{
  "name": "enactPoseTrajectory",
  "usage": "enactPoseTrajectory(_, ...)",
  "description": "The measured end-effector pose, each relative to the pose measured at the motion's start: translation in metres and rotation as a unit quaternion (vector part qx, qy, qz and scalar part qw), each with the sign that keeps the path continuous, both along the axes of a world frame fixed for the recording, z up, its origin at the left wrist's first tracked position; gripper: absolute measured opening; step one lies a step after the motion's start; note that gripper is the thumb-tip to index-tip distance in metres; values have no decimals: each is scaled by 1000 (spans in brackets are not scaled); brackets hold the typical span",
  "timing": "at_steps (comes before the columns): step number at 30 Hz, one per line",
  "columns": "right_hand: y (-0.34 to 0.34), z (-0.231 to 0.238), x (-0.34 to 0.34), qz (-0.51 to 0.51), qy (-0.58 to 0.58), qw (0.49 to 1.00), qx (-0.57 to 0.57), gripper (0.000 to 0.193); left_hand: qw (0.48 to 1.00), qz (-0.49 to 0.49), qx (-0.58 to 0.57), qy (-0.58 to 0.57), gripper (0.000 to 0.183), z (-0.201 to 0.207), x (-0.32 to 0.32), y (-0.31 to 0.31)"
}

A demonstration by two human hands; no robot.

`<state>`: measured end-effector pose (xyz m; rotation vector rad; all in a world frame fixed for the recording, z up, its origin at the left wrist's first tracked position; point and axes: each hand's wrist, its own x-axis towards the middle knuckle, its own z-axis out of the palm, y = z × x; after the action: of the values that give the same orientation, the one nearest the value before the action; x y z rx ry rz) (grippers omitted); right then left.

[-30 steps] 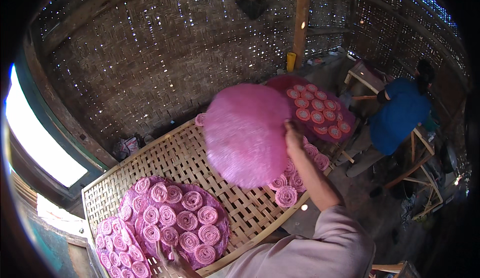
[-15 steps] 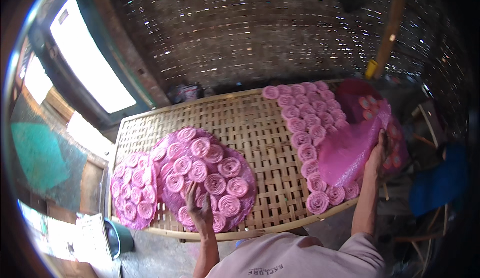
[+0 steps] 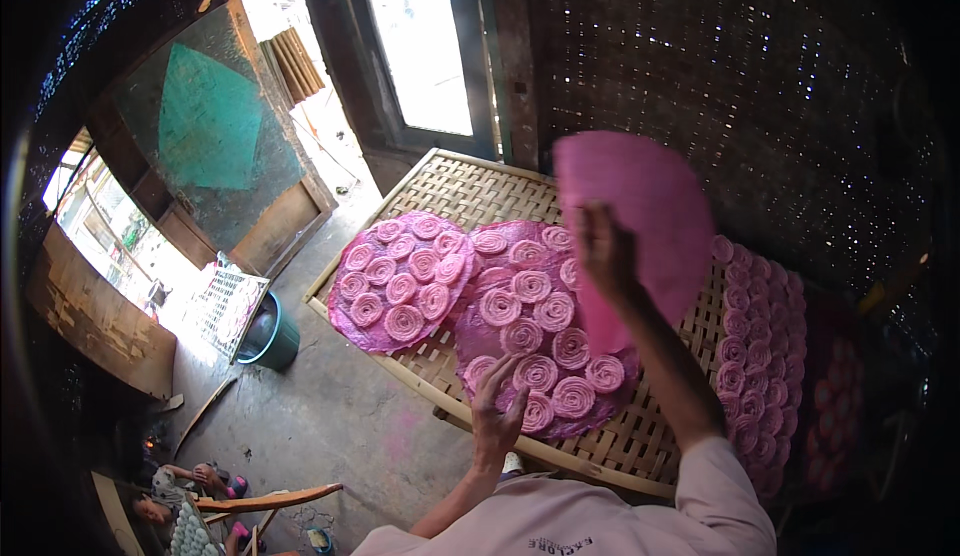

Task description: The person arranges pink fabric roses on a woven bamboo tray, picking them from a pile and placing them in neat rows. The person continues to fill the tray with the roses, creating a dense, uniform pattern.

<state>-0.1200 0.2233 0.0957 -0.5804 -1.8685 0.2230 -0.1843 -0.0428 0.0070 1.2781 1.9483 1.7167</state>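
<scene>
The right hand (image 3: 607, 251) grasps a thin pink sheet (image 3: 655, 226) near its left edge, its fingers blurred, and holds it raised above the woven surface (image 3: 470, 191). The left hand (image 3: 497, 411) is loose, fingers apart, over the pink rosettes (image 3: 536, 372) on a round purple mat (image 3: 476, 338); whether it touches them is unclear. A second mat (image 3: 372, 336) of rosettes lies just to the left, and rows of loose-looking rosettes (image 3: 760, 356) stand to the right.

The step in hand looks like handling the bare sheet beside the filled mat. The sheet's lower tip overlaps that mat in view; contact cannot be told. The next move seems to call for a firm right grip, keeping the floppy sheet from dragging across the rosettes.
</scene>
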Motion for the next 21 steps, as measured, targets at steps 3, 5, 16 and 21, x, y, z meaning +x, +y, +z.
enactPoseTrajectory(3,-21,-12,-124,131,-88,980,122,3,998,56,8,-2,45,-2,-16,-25)
enactPoseTrajectory(5,-47,-27,-188,174,-107,963,175,8,996,89,12,-31,41,-7,-27,-37)
enactPoseTrajectory(16,-123,-93,-214,135,-31,990,-22,23,992,120,-38,-26,37,-9,-74,-55)
enactPoseTrajectory(21,9,-110,-44,-114,-171,977,-59,32,992,-4,-15,127,41,13,-87,10)
